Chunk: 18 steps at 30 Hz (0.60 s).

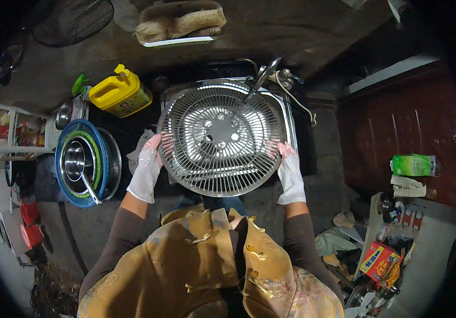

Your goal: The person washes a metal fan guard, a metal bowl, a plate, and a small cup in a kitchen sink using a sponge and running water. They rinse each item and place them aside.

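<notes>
A round grille like a fan guard (222, 133), with narrow radial slots and a ring of holes about its hub, is held over a stainless steel sink (290, 119). My left hand (148, 169), in a whitish glove, grips its left rim; pink fingers show through the slots. The right rim is gripped by my right hand (290, 171), gloved the same way. Behind the grille's upper right edge rises a chrome faucet (265, 75). Part of the sink basin is hidden under the grille. A grey cloth (140, 150) lies beside my left hand.
Nested basins (60, 159) with a metal ladle (89, 187) stand at left. Behind them are a yellow jug (118, 93) and a green-topped spray bottle (80, 86). A cord (299, 101) hangs right of the faucet. A green packet (412, 165) lies far right.
</notes>
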Each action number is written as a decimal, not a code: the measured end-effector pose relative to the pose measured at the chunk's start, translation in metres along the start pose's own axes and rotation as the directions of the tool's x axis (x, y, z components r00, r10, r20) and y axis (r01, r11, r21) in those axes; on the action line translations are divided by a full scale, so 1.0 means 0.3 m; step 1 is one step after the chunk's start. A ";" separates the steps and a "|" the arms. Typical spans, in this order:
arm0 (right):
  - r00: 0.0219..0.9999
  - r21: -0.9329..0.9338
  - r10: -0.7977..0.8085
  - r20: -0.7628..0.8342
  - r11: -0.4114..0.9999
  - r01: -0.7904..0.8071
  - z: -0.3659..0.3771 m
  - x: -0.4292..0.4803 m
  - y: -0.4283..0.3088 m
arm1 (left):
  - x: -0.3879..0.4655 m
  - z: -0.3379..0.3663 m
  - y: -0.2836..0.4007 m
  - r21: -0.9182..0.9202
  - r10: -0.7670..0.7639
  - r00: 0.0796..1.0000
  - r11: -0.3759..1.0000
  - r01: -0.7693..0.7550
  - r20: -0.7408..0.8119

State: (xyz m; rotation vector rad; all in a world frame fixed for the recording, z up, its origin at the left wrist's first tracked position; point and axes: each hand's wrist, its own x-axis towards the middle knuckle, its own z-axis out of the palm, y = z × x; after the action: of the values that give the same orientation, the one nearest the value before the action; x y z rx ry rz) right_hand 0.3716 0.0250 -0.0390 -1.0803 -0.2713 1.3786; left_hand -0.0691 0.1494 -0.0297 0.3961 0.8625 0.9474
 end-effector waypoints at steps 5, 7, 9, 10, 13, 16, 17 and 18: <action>0.987 -0.064 -0.114 -0.110 0.992 0.108 -0.042 -0.170 -0.008 | 0.062 0.019 -0.069 -0.011 -0.137 0.985 0.990 0.139 0.105; 0.978 -0.120 -0.145 -0.151 0.985 0.128 -0.068 -0.226 -0.009 | 0.083 0.037 -0.100 -0.059 -0.150 0.983 0.986 0.157 0.104; 0.971 -0.028 -0.142 -0.191 0.990 0.139 -0.096 -0.276 -0.008 | 0.100 0.059 -0.134 -0.128 -0.211 0.974 0.967 0.221 0.081; 0.960 -0.078 -0.168 -0.223 0.985 0.155 -0.109 -0.300 -0.006 | 0.104 0.072 -0.156 -0.136 -0.228 0.970 0.962 0.237 0.077; 0.908 -0.094 -0.229 -0.352 0.973 0.209 -0.135 -0.363 0.001 | 0.107 0.120 -0.235 -0.114 -0.333 0.942 0.938 0.327 -0.037; 0.848 -0.141 -0.321 -0.421 0.947 0.288 -0.130 -0.420 0.016 | 0.085 0.175 -0.342 -0.027 -0.459 0.889 0.888 0.459 -0.006; 0.875 -0.082 -0.335 -0.349 0.941 0.327 -0.121 -0.439 0.024 | 0.082 0.191 -0.374 -0.088 -0.462 0.885 0.880 0.466 0.065; 0.885 -0.031 -0.342 -0.317 0.936 0.350 -0.109 -0.459 0.035 | 0.086 0.203 -0.395 -0.064 -0.440 0.897 0.895 0.442 0.042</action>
State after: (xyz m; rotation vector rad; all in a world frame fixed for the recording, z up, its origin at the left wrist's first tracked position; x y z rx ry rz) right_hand 0.3546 -0.1121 -0.0062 -1.1499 -0.1960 0.8705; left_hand 0.0505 0.1099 -0.0801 0.1373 0.8447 0.5470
